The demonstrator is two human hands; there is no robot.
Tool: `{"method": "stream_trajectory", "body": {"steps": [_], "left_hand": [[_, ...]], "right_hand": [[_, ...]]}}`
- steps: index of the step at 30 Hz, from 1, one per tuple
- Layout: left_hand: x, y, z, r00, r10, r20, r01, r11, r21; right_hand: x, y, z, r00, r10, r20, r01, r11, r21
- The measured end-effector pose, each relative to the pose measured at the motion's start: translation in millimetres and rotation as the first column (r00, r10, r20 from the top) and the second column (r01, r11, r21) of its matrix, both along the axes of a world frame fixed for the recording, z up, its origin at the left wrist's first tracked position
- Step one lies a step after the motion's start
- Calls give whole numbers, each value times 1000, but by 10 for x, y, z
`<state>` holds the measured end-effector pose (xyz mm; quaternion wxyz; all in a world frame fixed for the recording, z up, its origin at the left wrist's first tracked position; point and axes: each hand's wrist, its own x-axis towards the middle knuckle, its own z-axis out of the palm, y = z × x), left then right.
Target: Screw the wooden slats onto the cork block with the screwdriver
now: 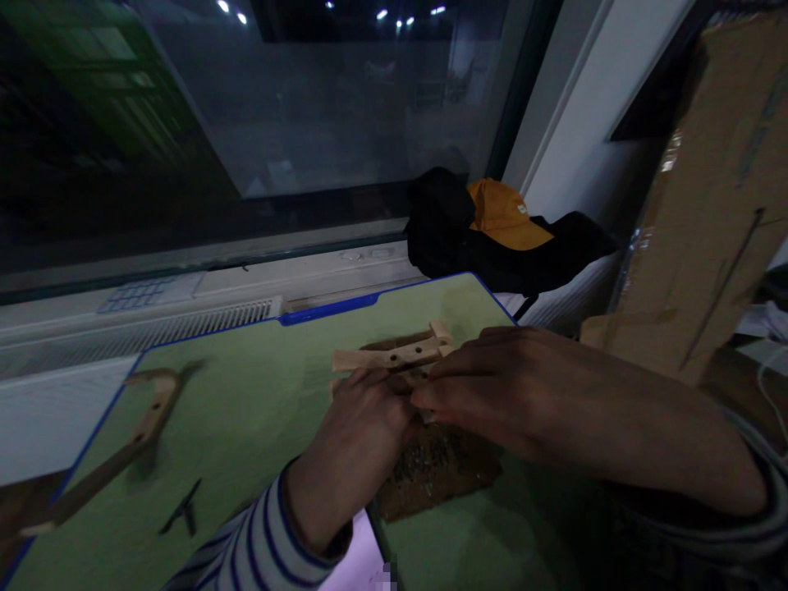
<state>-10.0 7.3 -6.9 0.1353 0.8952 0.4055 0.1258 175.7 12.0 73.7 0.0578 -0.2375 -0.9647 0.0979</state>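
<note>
Pale wooden pieces with drilled holes (382, 358) lie on the green table, with a short wooden block across their right end. My left hand (369, 419) bends over the near wooden piece, its fingers curled on it. Reaching in from the right, my right hand (498, 382) has its fingers pressed together at the same piece, close to my left fingertips. What the right fingers pinch is hidden. Just below both hands is a brown sheet (437, 484) with many small metal screws or similar fasteners heaped on it.
An angled wooden piece with holes (144, 431) lies at the table's left edge, near a small black tool (183, 509). A pinkish sheet (357, 562) is at the front. Behind the blue-edged green tabletop (264, 410) are an orange cap (505, 215), black cloth and a tall cardboard box (707, 197).
</note>
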Motion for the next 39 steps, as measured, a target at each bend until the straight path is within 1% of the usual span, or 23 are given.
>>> {"method": "stream_trajectory", "body": {"steps": [4,7,10,14,20,23,27,31,36,39], "left_hand": [[11,2,33,999,21,-26,-21,1000,-9],[17,1,52,998,28,-60,-30,999,-29],[12,-1,41,996,32,-77,-36,998,-43],[2,-1,18,998,27,-61,-29,999,-31],[8,2,41,996,36,-84,-41,997,-59],[6,2,40,998,21,-58,-23,999,-36],[2,2,22,999,5,-36,-5,1000,3],[8,0,30,999,18,-39,-19,1000,-17],[11,-3,38,998,40,-38,-41,999,-28],[9,3,21,997,31,-68,-33,999,-17]], "right_hand": [[3,-14,-2,997,-21,-76,24,999,45],[1,-27,10,993,-42,-108,47,998,43],[-7,-16,11,996,-28,-84,29,1000,6],[-21,21,-23,998,11,-63,-12,1000,-11],[-16,37,-29,997,-49,-58,48,999,-15],[-14,33,-23,999,-25,-35,24,999,-22],[-8,19,-29,999,12,-50,-11,999,32],[6,5,-14,996,23,-84,-16,997,81],[12,9,4,998,26,-65,-25,1000,13],[3,9,10,999,-13,-32,13,1000,-21]]}}
